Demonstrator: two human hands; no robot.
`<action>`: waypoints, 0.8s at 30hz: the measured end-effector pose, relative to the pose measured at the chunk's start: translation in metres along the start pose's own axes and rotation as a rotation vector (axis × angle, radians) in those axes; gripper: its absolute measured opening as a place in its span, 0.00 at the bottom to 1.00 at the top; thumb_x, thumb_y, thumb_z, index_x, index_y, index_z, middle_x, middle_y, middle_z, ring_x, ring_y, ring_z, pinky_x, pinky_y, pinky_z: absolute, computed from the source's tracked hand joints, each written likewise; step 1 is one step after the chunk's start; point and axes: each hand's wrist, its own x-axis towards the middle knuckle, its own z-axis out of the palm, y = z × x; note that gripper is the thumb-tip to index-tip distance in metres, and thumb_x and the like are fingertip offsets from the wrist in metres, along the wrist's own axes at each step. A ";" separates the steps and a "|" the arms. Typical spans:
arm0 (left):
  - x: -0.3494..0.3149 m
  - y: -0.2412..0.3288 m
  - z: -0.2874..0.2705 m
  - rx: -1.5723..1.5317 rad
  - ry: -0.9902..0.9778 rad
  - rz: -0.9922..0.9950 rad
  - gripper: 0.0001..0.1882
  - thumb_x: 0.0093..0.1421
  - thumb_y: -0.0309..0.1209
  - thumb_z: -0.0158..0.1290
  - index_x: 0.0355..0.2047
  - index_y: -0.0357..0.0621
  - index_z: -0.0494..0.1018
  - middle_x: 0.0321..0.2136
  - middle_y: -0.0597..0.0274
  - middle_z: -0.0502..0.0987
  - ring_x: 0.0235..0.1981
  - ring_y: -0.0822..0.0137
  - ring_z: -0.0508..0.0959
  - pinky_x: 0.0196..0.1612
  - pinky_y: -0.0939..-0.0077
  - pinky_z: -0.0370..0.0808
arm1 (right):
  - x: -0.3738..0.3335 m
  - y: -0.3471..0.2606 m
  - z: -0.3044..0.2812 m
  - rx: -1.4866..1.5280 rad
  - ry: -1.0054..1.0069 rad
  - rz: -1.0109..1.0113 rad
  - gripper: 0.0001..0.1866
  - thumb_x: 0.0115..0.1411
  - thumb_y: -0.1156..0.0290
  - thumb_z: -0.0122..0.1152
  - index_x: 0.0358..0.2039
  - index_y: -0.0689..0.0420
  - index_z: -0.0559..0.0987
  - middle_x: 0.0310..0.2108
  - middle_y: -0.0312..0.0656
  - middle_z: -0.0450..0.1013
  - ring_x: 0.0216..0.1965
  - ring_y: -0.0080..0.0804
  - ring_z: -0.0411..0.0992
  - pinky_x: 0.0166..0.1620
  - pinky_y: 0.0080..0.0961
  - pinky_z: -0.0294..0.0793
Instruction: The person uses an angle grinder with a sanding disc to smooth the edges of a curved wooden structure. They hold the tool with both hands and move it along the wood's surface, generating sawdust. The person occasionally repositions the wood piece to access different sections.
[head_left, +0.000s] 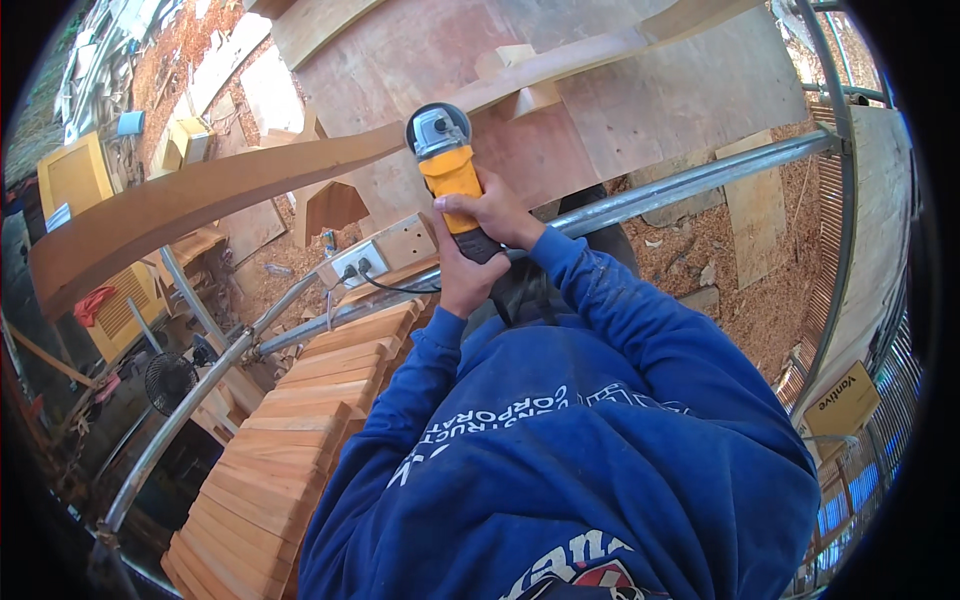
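Two bare hands, seen from above, share one tool. The left grip (468,280) is closed around the dark rear end of an angle grinder (455,182), and the right grip (508,212) is wrapped around its yellow body, just ahead of the left one. The grinder points away from the wearer, its round guarded head (437,127) beyond both grips. That head overlaps a long, curved wooden beam (230,190), which sweeps from far left of the left grip to well beyond the right grip; whether the disc touches the wood cannot be told.

Beyond the right grip, the beam passes over a broad plywood worktop (650,110), with small wooden blocks (535,98) beside it. To the left of the left grip, near it, is a white socket box (366,262) with dark plugs in it; a black cable (400,289) runs from there toward the left wrist. A metal pipe (700,183) extends rightward from beside the right grip, over ground strewn with wood shavings (790,230).

Nearer the wearer than the left grip, and to its left, lies a row of stacked wooden slats (270,450). Farther left stands a dark round fan (170,383). Blue sleeves (640,310) cover both arms, behind the grips.
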 end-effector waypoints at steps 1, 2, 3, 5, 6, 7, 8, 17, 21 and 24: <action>0.001 -0.004 0.002 0.001 -0.004 -0.008 0.59 0.45 0.20 0.60 0.72 0.47 0.36 0.46 0.54 0.71 0.39 0.67 0.78 0.41 0.73 0.79 | -0.001 -0.001 -0.002 -0.006 0.008 0.002 0.27 0.58 0.64 0.71 0.55 0.62 0.74 0.47 0.39 0.77 0.47 0.28 0.76 0.52 0.27 0.75; 0.002 -0.003 0.007 -0.002 -0.006 -0.014 0.59 0.45 0.21 0.60 0.72 0.47 0.36 0.46 0.54 0.71 0.40 0.67 0.78 0.41 0.73 0.79 | -0.003 -0.004 -0.006 -0.017 0.013 0.006 0.27 0.58 0.64 0.71 0.55 0.62 0.74 0.47 0.39 0.77 0.47 0.28 0.76 0.52 0.27 0.75; 0.004 -0.002 0.014 -0.027 -0.027 0.026 0.60 0.45 0.21 0.60 0.73 0.47 0.36 0.47 0.54 0.71 0.40 0.67 0.78 0.42 0.73 0.78 | -0.007 -0.008 -0.012 -0.011 0.027 0.003 0.27 0.58 0.64 0.71 0.55 0.62 0.75 0.47 0.39 0.77 0.47 0.28 0.76 0.52 0.27 0.75; 0.010 0.004 0.033 -0.075 -0.071 0.105 0.60 0.45 0.21 0.60 0.73 0.47 0.35 0.48 0.54 0.71 0.42 0.67 0.77 0.43 0.73 0.78 | -0.018 -0.023 -0.027 0.003 0.057 -0.004 0.26 0.58 0.65 0.70 0.54 0.62 0.75 0.48 0.39 0.77 0.47 0.27 0.76 0.52 0.27 0.75; 0.011 0.009 0.042 -0.098 -0.123 0.100 0.60 0.44 0.21 0.60 0.73 0.47 0.35 0.48 0.55 0.70 0.42 0.67 0.77 0.43 0.73 0.78 | -0.024 -0.029 -0.035 -0.031 0.096 -0.040 0.26 0.59 0.65 0.69 0.55 0.62 0.75 0.48 0.39 0.77 0.47 0.27 0.76 0.53 0.27 0.75; 0.013 0.014 0.050 -0.122 -0.173 0.095 0.61 0.44 0.21 0.61 0.73 0.47 0.35 0.49 0.55 0.70 0.43 0.67 0.77 0.44 0.73 0.78 | -0.030 -0.035 -0.043 -0.066 0.133 -0.076 0.26 0.59 0.65 0.69 0.55 0.62 0.75 0.48 0.40 0.77 0.47 0.27 0.76 0.53 0.27 0.75; 0.016 0.016 0.058 -0.144 -0.229 0.097 0.61 0.44 0.21 0.61 0.73 0.47 0.35 0.49 0.55 0.70 0.43 0.67 0.77 0.44 0.73 0.77 | -0.034 -0.042 -0.050 -0.101 0.174 -0.119 0.25 0.59 0.65 0.68 0.55 0.63 0.75 0.48 0.40 0.77 0.48 0.27 0.76 0.53 0.27 0.75; 0.022 0.023 0.071 -0.158 -0.216 0.124 0.60 0.44 0.22 0.62 0.71 0.44 0.35 0.50 0.54 0.70 0.44 0.65 0.77 0.46 0.71 0.78 | -0.031 -0.054 -0.057 -0.213 0.193 -0.254 0.24 0.58 0.67 0.68 0.53 0.62 0.76 0.47 0.39 0.77 0.47 0.27 0.76 0.52 0.27 0.75; 0.013 0.025 0.050 -0.156 -0.085 0.090 0.60 0.45 0.23 0.64 0.71 0.43 0.35 0.50 0.52 0.70 0.46 0.63 0.78 0.47 0.71 0.78 | -0.019 -0.049 -0.027 -0.096 0.059 -0.040 0.25 0.57 0.66 0.71 0.53 0.62 0.75 0.45 0.39 0.78 0.44 0.27 0.77 0.49 0.26 0.76; 0.008 0.020 0.035 -0.094 0.008 0.061 0.60 0.46 0.25 0.66 0.71 0.43 0.36 0.52 0.52 0.69 0.48 0.63 0.77 0.48 0.70 0.78 | -0.006 -0.039 -0.013 -0.148 0.021 -0.012 0.25 0.57 0.65 0.71 0.52 0.63 0.75 0.45 0.39 0.77 0.44 0.26 0.77 0.49 0.26 0.76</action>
